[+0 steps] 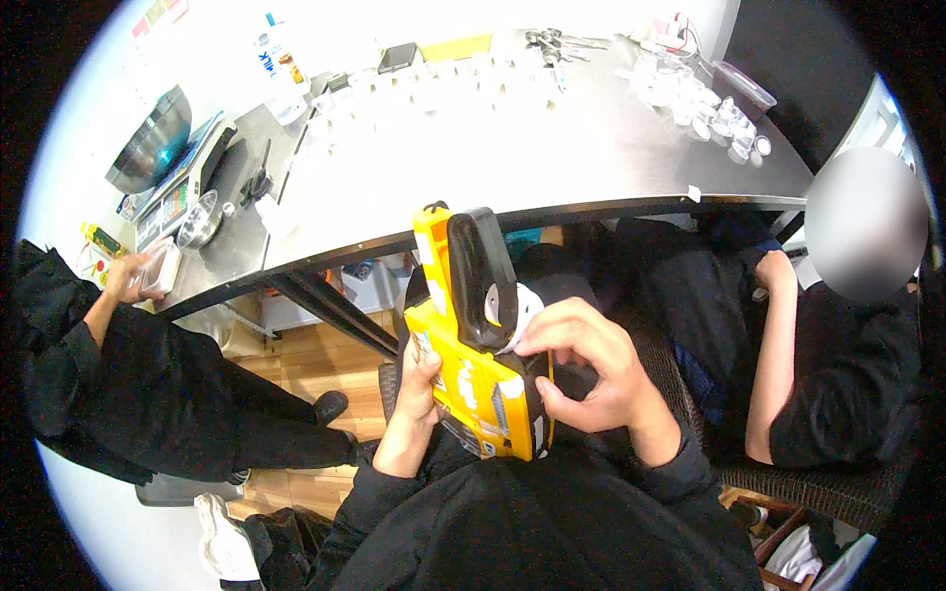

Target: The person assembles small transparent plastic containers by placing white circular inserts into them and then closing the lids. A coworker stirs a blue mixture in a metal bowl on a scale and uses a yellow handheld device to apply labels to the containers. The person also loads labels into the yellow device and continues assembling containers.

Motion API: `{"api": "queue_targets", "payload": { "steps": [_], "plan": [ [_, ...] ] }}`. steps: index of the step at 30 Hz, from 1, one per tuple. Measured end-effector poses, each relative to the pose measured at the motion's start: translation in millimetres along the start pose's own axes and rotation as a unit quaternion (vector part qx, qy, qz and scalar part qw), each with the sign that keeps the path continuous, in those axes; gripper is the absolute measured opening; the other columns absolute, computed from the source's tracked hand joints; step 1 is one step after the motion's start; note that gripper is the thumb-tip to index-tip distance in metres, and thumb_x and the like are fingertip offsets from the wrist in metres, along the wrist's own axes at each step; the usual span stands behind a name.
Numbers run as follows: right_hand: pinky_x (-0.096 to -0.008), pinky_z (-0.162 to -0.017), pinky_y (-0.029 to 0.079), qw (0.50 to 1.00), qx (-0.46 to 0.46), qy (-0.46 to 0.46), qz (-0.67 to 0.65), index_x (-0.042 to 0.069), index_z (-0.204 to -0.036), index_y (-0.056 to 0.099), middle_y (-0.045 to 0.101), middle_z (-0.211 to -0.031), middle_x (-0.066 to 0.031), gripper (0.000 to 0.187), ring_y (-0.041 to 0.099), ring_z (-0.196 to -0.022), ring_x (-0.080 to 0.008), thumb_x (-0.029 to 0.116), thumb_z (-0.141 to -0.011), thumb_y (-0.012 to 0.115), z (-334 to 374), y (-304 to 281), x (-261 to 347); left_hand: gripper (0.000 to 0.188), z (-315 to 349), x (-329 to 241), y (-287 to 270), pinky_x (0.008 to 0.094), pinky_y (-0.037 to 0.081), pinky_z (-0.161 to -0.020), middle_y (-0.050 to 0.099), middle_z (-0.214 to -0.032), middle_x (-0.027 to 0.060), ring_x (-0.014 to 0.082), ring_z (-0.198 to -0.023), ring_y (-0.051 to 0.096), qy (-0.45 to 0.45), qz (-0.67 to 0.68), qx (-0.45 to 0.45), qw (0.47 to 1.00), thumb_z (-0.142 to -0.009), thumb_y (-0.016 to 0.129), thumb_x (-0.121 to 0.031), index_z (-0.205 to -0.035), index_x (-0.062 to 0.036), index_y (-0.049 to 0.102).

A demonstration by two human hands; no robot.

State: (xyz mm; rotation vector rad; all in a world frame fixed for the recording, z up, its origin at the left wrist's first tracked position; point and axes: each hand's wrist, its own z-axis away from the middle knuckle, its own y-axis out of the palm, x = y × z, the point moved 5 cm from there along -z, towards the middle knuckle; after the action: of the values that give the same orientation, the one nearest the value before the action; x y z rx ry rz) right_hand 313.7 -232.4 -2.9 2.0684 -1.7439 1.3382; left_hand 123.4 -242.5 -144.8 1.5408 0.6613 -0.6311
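Observation:
In front of my body I hold a yellow and black plastic thing [473, 379], toy-like, with printed labels on its yellow side. A rounded, glossy black part [478, 281] with an eye-shaped mark rises from its top. Beside that mark is a white rounded part [528, 307]. My left hand [419, 394] is closed around the left side, thumb resting on the yellow face. My right hand [596, 364] is at the white part, fingers bent and their tips touching its lower edge. Its thumb is apart from the fingers, near the black right side.
A steel table [443, 167] stands ahead, with small clear cups [709, 108] at the far right and metal utensils [562, 44] behind. At left, a person's hand [123, 281] holds a clear container [156, 268] near a scale [177, 192] and metal bowl [153, 138]. Another person [838, 384] sits at right.

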Motion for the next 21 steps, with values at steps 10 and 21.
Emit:
{"api": "queue_targets", "payload": {
  "steps": [10, 21],
  "plan": [
    [-0.0258, -0.051, 0.041, 0.981, 0.175, 0.077, 0.043, 0.005, -0.096, 0.060, 0.062, -0.077, -0.0052, 0.028, 0.052, -0.057, -0.0127, 0.019, -0.075, 0.070, -29.1, 3.3, -18.1, 0.060, -0.7, 37.8, -12.9, 0.0366, 0.053, -0.086, 0.062, -0.108, 0.0092, 0.0208, -0.097, 0.063, -0.115, 0.050, -0.012, 0.992, -0.083, 0.065, -0.045, -0.125, -0.0073, 0.044],
    [-0.0366, -0.050, 0.042, 0.968, 0.093, 0.226, 0.063, 0.001, -0.060, 0.056, 0.055, -0.057, -0.0138, 0.040, 0.055, -0.051, -0.0275, 0.034, -0.082, 0.064, 2.4, 13.9, -61.0, 0.051, 2.4, 62.2, -26.1, 0.0380, 0.051, -0.090, 0.062, -0.113, 0.0110, 0.0226, -0.102, 0.062, -0.163, 0.013, -0.050, 0.985, -0.089, 0.056, -0.043, -0.124, -0.0067, 0.049]
  ]
}}
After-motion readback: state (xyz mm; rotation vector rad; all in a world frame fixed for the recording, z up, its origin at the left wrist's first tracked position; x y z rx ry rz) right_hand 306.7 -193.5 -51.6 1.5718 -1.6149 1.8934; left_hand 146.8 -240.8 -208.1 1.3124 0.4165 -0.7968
